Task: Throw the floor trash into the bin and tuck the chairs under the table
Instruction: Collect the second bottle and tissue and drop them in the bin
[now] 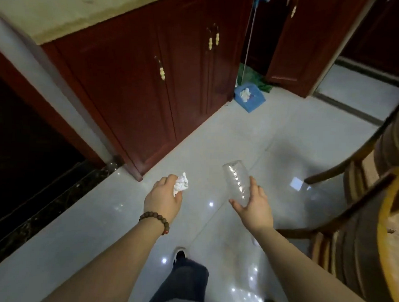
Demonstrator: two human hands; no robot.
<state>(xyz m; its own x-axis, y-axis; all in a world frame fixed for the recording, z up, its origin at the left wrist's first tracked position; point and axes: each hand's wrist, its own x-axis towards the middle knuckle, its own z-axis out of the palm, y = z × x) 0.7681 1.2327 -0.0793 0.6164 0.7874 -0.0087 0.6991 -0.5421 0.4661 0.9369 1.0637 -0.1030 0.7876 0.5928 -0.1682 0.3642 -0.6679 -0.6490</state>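
Clear plastic bottle [236,184] clamped in right hand [254,205], 1 paper wad [181,183] in left hand [162,198]; approx 2 chairs [354,182].

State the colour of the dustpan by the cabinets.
The dustpan is blue, with white crumpled paper inside; head view.

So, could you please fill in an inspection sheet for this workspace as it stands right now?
Surface: glossy pale tiled floor, with light reflections.
Job's things: crumpled paper in the left hand; clear plastic bottle in the right hand; wooden chairs at right beside the round table, not tucked in. No bin seen.
Clutter: blue dustpan holding white scraps, by the cabinet corner.
Grippers: both hands closed on trash; beaded bracelet on the left wrist.
Cables: nothing seen.
Surroundings: red-brown cabinets, pale countertop, a long handle propped in the gap.
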